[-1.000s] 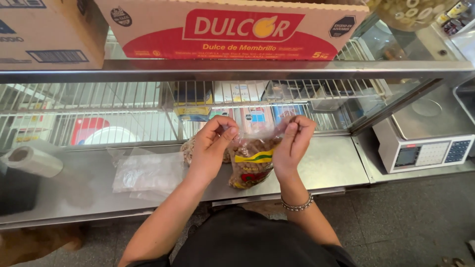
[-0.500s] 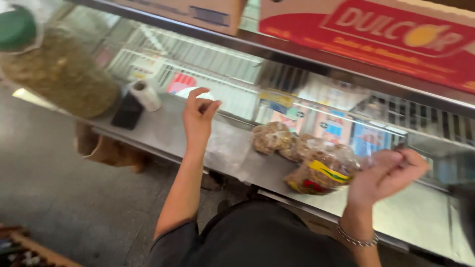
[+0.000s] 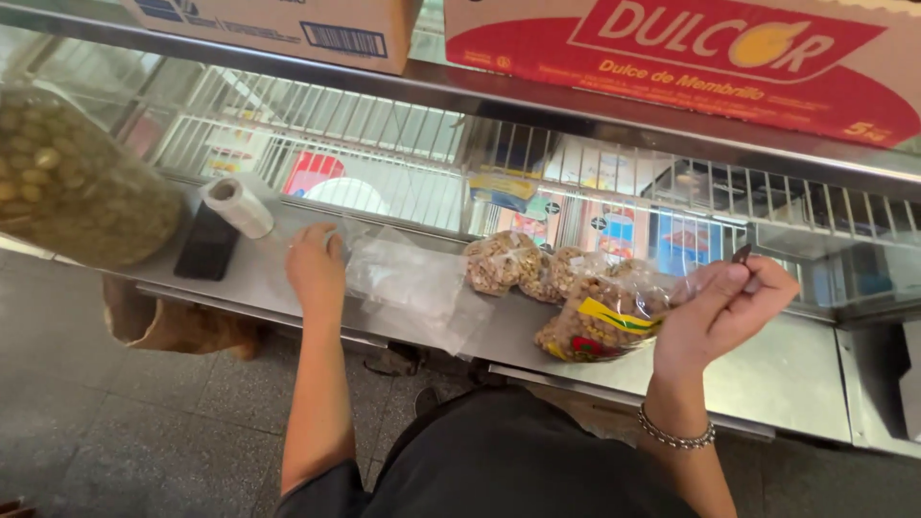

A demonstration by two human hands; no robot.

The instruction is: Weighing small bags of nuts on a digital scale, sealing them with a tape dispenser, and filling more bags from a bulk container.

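Note:
My right hand (image 3: 726, 309) is raised over the steel counter (image 3: 806, 369) and grips the gathered top of a clear bag of nuts (image 3: 600, 321) with a yellow and red label. A small dark bit shows at its fingertips. Two smaller tied bags of nuts (image 3: 499, 261) lie just left of that bag. My left hand (image 3: 315, 264) is stretched out to the left with its fingers down on the counter, touching the edge of a loose pile of empty clear plastic bags (image 3: 413, 288).
A white roll (image 3: 237, 206) and a black phone (image 3: 206, 245) lie at the counter's left end beside a big jar of olives (image 3: 77, 187). Behind is a glass case with wire racks (image 3: 403, 182); cardboard boxes (image 3: 691, 53) sit on top. A brown paper bag (image 3: 173, 326) is on the floor.
My left hand let go of the bag of nuts and reached left to the empty plastic bags. The view swung left. My right hand kept the bag and lifted its top.

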